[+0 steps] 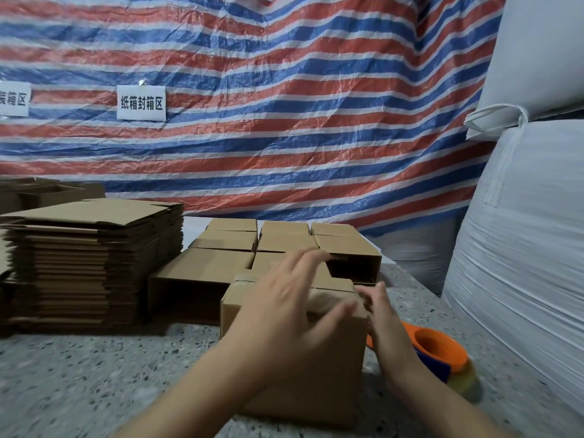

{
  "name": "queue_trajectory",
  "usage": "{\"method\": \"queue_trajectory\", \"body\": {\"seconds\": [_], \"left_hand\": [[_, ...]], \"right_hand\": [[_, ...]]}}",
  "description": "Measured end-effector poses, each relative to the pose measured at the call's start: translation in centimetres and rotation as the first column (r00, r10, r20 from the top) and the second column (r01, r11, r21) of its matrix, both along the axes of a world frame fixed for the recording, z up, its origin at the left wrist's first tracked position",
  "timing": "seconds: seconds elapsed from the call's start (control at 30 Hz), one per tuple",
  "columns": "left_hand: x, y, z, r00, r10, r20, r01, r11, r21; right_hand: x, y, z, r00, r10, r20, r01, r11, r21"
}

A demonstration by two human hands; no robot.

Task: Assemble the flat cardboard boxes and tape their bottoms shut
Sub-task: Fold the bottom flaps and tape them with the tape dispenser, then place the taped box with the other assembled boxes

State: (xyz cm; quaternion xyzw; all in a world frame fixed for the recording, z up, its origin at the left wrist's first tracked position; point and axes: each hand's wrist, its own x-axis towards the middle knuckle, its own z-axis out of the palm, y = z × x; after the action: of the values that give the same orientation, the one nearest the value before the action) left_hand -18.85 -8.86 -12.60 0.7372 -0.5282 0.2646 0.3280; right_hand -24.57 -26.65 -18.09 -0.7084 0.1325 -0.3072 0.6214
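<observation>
— What sort of place is this?
— A packing area in a warehouse: striped tarp (pixel 284 105) as a wall, a printed sign (pixel 141 103), stacked flat cartons (pixel 91 257), bulk sacks (pixel 531 216), speckled surface (pixel 94 374).

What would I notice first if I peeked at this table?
First you'd see the huge red, white and blue striped sheet hanging across the whole back. Then two hands, the left hand and the right hand, both on a brown cardboard box right in front, with an orange tape dispenser just to its right. On the left stands a tall stack of flat boxes.
</observation>
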Motion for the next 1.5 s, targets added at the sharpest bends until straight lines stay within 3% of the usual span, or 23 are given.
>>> {"method": "queue_trajectory", "body": {"seconds": [0.1, 0.17, 0.23, 0.3, 0.43, 0.6, 0.8, 0.9, 1.0, 1.27, 1.37, 1.43, 1.5], "left_hand": [[1.7, 2.8, -1.8, 0.984, 0.141, -0.104, -0.164, 0.951, -0.262], [2.9, 4.5, -3.7, 0.925, 0.209, -0.316, -0.311, 0.895, -0.318], [3.6, 5.3, -5.8, 0.8, 0.155, -0.579, -0.367, 0.89, -0.269], [3.9, 5.2, -7.5, 0.687, -0.005, -0.727, -0.31, 0.903, -0.299], [3.8, 4.6, -7.0, 0.717, -0.087, -0.692, -0.22, 0.913, -0.343], [5.1, 1.4, -1.1, 0.735, -0.22, -0.641, -0.098, 0.902, -0.422], [8.5, -6.2, 4.9, 0.704, -0.272, -0.656, -0.133, 0.856, -0.499], [10.5, -10.5, 5.8, 0.625, -0.23, -0.746, -0.171, 0.892, -0.418], [12.1, -14.5, 5.7, 0.606, -0.153, -0.781, -0.152, 0.941, -0.303], [14.6, -21.9, 3.5, 0.662, 0.026, -0.749, -0.064, 0.998, -0.021], [15.3, -23.6, 2.3, 0.643, 0.083, -0.761, -0.032, 0.996, 0.081], [15.7, -24.2, 1.3, 0.696, 0.206, -0.688, -0.072, 0.973, 0.219], [16.4, -24.5, 0.1, 0.775, 0.378, -0.506, -0.175, 0.899, 0.402]], "right_hand": [[-1.4, 0.2, -1.0, 0.998, -0.032, 0.05, 0.036, 0.995, -0.089], [-2.3, 0.6, -1.9, 0.999, 0.017, 0.04, -0.01, 0.988, -0.156], [-2.8, 1.3, -2.6, 0.997, 0.075, 0.029, -0.066, 0.971, -0.229], [-2.6, 2.1, -3.3, 0.998, 0.065, 0.025, -0.055, 0.957, -0.284], [-1.5, 2.7, -2.4, 0.996, -0.076, 0.044, 0.083, 0.979, -0.188], [0.4, 0.0, 3.8, 0.963, -0.231, 0.139, 0.25, 0.958, -0.138], [3.2, -6.5, 11.4, 0.932, -0.36, 0.033, 0.358, 0.904, -0.236], [4.2, -10.3, 13.3, 0.944, -0.317, -0.091, 0.301, 0.941, -0.156], [4.8, -13.5, 13.7, 0.957, -0.233, -0.175, 0.224, 0.972, -0.069], [6.0, -20.4, 11.4, 0.854, -0.261, -0.449, 0.259, 0.964, -0.066], [6.4, -22.6, 10.2, 0.821, -0.26, -0.509, 0.27, 0.961, -0.055], [6.9, -23.5, 9.1, 0.807, -0.218, -0.549, 0.235, 0.971, -0.04], [7.8, -24.0, 7.6, 0.782, -0.196, -0.592, 0.219, 0.975, -0.034]]}}
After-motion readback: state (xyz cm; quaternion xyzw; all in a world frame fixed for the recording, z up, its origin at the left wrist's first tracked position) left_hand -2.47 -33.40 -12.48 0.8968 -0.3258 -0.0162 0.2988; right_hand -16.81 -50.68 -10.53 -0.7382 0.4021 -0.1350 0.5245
